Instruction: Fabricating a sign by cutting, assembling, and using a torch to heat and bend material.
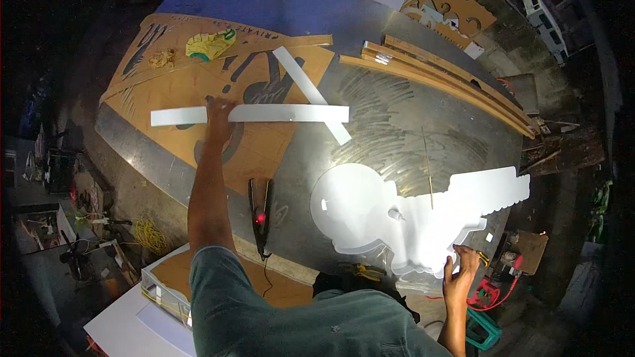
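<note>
My left hand (221, 112) reaches far over the table, its fingers closed round a long flat white strip (278, 113). This strip crosses a second white strip (307, 77), which lies slantwise near its right end. At the right, my right hand (462, 268) is beside the near edge of a large white cut-out shape (423, 225). Its thumb and fingers are apart, with the fingertips near that edge; whether they touch it is unclear. The cut-out has a round end at the left and a scalloped edge at the right. A thin rod (427, 165) lies partly over it.
Brown board with cut letter shapes (178, 86) covers the table's left, bearing a yellow-green cloth (210, 45). A black hair-straightener-like tool (260, 215) with a red light lies near me. Wooden bars (436, 79) lie at the back right. Pliers (368, 272) lie at the front edge.
</note>
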`<state>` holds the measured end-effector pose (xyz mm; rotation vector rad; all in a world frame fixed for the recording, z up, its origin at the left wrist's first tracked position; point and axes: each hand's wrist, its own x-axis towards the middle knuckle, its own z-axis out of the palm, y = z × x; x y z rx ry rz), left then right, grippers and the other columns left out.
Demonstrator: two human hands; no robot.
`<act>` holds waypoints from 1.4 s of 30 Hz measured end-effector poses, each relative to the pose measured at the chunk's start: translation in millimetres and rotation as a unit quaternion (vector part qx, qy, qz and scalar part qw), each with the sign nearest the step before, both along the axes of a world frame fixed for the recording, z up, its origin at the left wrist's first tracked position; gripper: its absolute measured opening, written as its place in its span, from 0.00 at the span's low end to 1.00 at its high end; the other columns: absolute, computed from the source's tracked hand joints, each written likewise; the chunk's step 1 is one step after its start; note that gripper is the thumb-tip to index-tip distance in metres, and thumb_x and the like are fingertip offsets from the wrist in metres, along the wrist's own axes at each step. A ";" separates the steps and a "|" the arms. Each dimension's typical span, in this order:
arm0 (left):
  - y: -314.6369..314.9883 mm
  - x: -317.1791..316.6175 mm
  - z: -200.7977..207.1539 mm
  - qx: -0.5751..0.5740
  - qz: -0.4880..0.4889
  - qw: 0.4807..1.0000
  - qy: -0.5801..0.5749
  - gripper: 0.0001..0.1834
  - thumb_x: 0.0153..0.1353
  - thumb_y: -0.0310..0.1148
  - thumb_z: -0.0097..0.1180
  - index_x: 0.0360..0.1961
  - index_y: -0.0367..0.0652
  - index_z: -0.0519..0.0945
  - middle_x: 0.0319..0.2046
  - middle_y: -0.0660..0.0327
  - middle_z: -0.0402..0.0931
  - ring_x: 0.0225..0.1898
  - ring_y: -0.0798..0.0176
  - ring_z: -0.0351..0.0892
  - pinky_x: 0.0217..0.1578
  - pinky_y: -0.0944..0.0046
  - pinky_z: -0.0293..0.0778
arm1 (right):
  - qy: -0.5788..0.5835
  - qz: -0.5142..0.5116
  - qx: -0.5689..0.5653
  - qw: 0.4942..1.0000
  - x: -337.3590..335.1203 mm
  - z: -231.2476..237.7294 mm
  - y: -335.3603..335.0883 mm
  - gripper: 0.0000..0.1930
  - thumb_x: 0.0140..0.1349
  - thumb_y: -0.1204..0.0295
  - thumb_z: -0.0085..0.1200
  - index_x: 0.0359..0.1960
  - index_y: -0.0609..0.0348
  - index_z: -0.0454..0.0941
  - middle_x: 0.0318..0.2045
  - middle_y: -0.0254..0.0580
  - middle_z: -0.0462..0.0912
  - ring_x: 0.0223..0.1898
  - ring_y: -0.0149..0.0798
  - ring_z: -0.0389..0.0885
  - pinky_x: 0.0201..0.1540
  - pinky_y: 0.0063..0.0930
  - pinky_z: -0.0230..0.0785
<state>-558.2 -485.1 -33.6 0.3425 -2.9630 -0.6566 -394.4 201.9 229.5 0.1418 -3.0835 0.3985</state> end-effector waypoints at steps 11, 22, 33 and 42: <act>0.4 -34.3 28.8 -0.082 0.312 0.944 0.070 0.34 0.58 0.39 0.66 0.65 0.44 0.70 0.67 0.47 0.59 0.64 0.40 0.63 0.62 0.29 0.56 | -0.042 0.021 0.032 0.998 -14.0 -18.9 -13.3 0.14 0.57 0.81 0.57 0.46 0.65 0.79 0.43 0.51 0.78 0.49 0.55 0.74 0.56 0.46 0.64; 215.4 278.7 -13.9 0.106 0.289 0.944 -0.119 0.41 0.50 0.38 0.73 0.60 0.33 0.66 0.55 0.41 0.68 0.58 0.37 0.67 0.60 0.45 0.64 | -0.094 0.010 -0.028 0.995 -18.4 -44.0 -23.1 0.14 0.56 0.80 0.59 0.45 0.61 0.81 0.44 0.49 0.80 0.51 0.53 0.76 0.59 0.44 0.64; 218.8 268.6 -24.2 0.190 0.298 0.935 -0.038 0.35 0.51 0.30 0.69 0.58 0.32 0.66 0.51 0.43 0.66 0.55 0.37 0.68 0.55 0.46 0.68 | -0.056 0.038 -0.034 0.997 9.6 -26.3 0.4 0.12 0.56 0.81 0.58 0.43 0.62 0.81 0.44 0.50 0.79 0.50 0.53 0.76 0.55 0.43 0.67; 212.4 191.3 5.3 0.180 0.141 0.973 -0.042 0.39 0.50 0.26 0.69 0.62 0.35 0.64 0.54 0.45 0.66 0.57 0.39 0.68 0.58 0.49 0.68 | -0.037 -0.030 -0.051 0.998 46.6 -14.2 43.0 0.12 0.57 0.81 0.57 0.44 0.62 0.81 0.44 0.49 0.79 0.50 0.52 0.75 0.56 0.41 0.66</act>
